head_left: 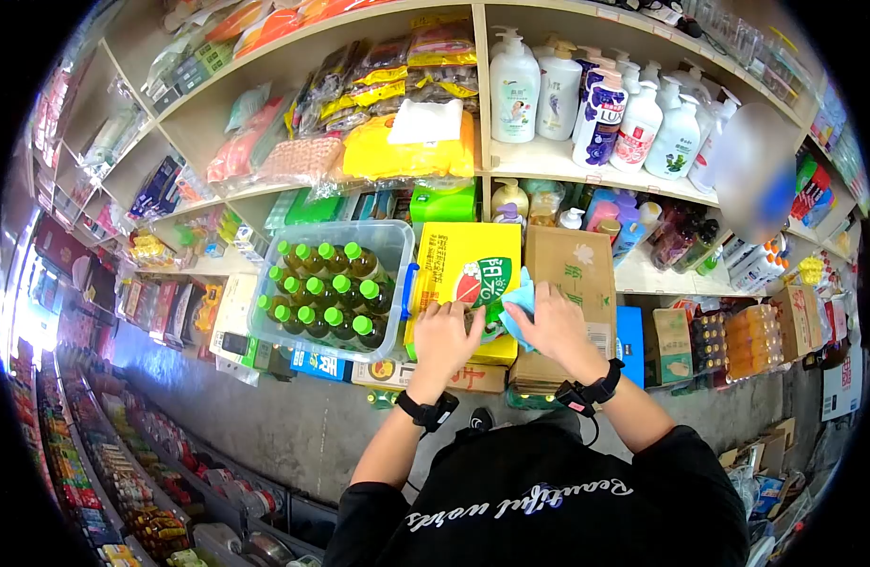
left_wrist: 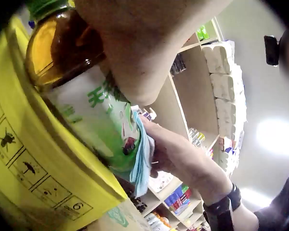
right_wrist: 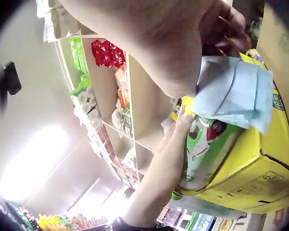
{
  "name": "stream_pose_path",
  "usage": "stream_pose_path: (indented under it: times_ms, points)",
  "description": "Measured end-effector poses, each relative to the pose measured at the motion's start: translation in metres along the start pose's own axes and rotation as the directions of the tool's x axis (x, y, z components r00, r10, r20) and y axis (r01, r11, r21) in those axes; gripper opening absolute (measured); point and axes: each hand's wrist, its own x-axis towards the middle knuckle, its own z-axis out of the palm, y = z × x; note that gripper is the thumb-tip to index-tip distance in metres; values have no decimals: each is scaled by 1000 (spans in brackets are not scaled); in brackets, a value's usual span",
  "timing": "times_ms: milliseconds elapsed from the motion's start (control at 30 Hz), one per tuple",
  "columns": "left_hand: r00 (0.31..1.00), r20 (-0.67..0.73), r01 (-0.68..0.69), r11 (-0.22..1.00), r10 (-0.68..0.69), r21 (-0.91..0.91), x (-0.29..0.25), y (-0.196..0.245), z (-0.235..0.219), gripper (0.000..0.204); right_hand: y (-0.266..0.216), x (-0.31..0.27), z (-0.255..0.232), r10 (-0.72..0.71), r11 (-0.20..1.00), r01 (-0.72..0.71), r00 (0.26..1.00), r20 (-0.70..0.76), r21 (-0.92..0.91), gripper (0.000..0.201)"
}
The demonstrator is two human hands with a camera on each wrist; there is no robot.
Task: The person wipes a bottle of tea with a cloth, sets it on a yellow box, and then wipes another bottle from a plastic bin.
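Note:
A plastic bottle [left_wrist: 94, 113] with a green cap, amber drink and green-and-white label lies on its side on the yellow carton [head_left: 463, 248]. My left hand [head_left: 442, 342] grips the bottle from above, near its cap end. At the bottle's other end, my right hand [head_left: 556, 326] holds a folded light blue cloth [right_wrist: 233, 94] against the label. The right fingertips are partly hidden behind the cloth. Left of the carton, a clear plastic bin [head_left: 267, 253] holds several upright green-capped bottles [head_left: 321, 288].
A brown cardboard box [head_left: 572, 255] stands right of the yellow carton. Behind them, wooden shelves [head_left: 548, 170] carry pump bottles [head_left: 600, 109] and yellow bagged goods [head_left: 411, 151]. Stocked racks line the lower left, and packed drinks [head_left: 751, 340] sit at the right.

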Motion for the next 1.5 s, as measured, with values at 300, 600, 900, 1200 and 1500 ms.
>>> stream_pose_path:
  times_ms: [300,600,900,1200,1500]
  points:
    - [996,-74,-50,997,55,65,0,3,-2,33,7,33,14,49,996,-55,996,81,76,69]
    - [996,-79,-28,999,31,39,3,3,-4,36,10,39,18,179,978,-198,960,216,68,77]
    - [997,-71,-17,999,20,47,2,4,-4,37,11,36,16,208,966,-238,948,243,100,75]
    - [995,-92,-23,999,26,36,0,1,0,38,33,38,43,188,953,-205,977,96,223,65]
    - [995,-91,-42,997,48,72,-3,5,-4,34,3,33,4,25,989,-19,999,-35,148,59]
